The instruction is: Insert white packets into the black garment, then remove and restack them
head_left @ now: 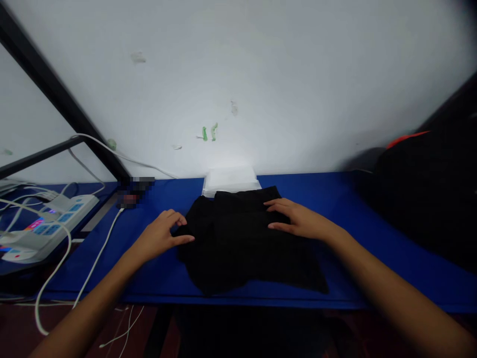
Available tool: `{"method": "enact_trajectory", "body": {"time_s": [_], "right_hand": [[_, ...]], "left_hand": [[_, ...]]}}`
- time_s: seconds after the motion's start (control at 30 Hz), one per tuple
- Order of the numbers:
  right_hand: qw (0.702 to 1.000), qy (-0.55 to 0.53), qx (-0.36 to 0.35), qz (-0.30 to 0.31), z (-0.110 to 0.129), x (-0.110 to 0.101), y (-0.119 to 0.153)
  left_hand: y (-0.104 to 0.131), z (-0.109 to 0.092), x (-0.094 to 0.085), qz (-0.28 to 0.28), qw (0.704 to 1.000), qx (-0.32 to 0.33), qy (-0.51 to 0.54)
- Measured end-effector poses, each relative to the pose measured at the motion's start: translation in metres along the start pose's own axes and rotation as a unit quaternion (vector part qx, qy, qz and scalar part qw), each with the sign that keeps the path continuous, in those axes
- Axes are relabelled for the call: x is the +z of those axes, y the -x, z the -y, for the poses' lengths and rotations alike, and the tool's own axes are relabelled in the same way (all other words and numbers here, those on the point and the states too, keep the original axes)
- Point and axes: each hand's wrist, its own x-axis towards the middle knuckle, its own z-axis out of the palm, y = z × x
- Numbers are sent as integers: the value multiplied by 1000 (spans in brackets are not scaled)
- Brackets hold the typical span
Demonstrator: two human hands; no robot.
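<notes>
A black garment [238,248] lies folded on the blue table [335,209], its near edge at the table's front. My left hand [161,235] is at the garment's left edge, fingers curled and pinching the cloth there. My right hand [298,219] lies flat on the upper right part of the garment, fingers spread and pointing left.
A white folded item [231,179] sits behind the garment against the wall. Power strips [44,223] with white cables [97,258] lie at the left. A large black bag [428,194] stands at the right. A black metal frame [55,94] slants at the left.
</notes>
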Motion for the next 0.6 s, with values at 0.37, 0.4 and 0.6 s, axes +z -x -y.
{"method": "enact_trajectory", "body": {"time_s": [0.37, 0.4, 0.6], "right_hand": [[999, -20, -7, -32, -1, -8, 8], [999, -25, -14, -34, 2, -8, 8], [997, -67, -29, -14, 22, 5, 1]], "left_hand": [[-7, -14, -28, 62, 989, -50, 126], [-9, -11, -33, 43, 987, -50, 144], [-36, -12, -41, -259, 932, -66, 247]]}}
